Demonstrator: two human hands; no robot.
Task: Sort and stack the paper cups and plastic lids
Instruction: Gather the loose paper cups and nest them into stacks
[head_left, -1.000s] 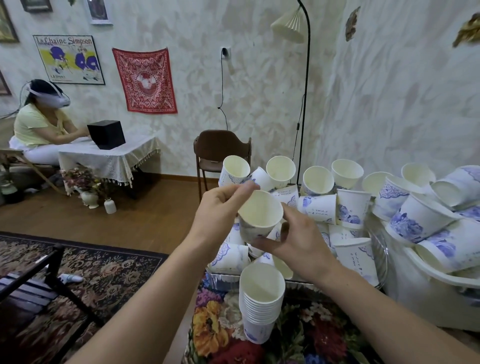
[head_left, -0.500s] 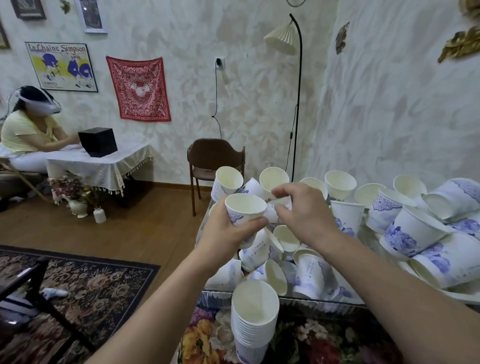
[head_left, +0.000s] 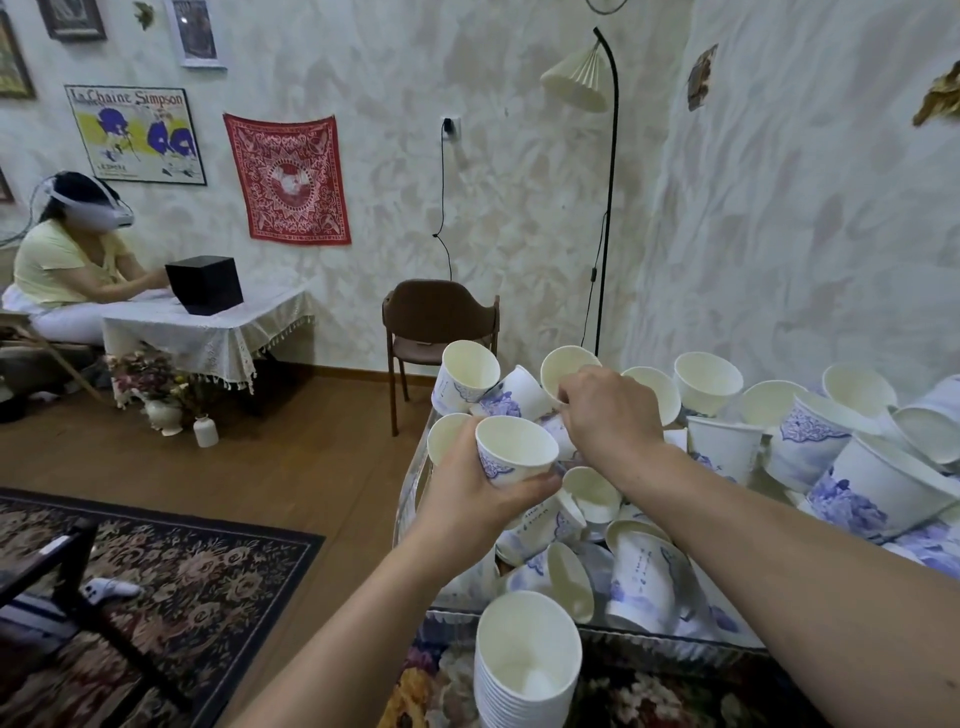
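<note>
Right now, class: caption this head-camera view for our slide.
Left hand holds a paper cup while right hand picks another from the pile.

The cup (head_left: 511, 451) in my left hand (head_left: 470, 501) is white with a blue-violet floral print on its wall; its inside is plain cream. The loose cups (head_left: 810, 441) to the right carry the same blue-violet print on white. The near stack of cups (head_left: 524, 670) shows cream inside with white rims. The cloth (head_left: 431, 686) under it is dark with red and yellow flowers. On the far wall hangs a red cloth (head_left: 288, 179) with a white pattern. The rug (head_left: 171, 582) at left is black with tan flowers.
</note>
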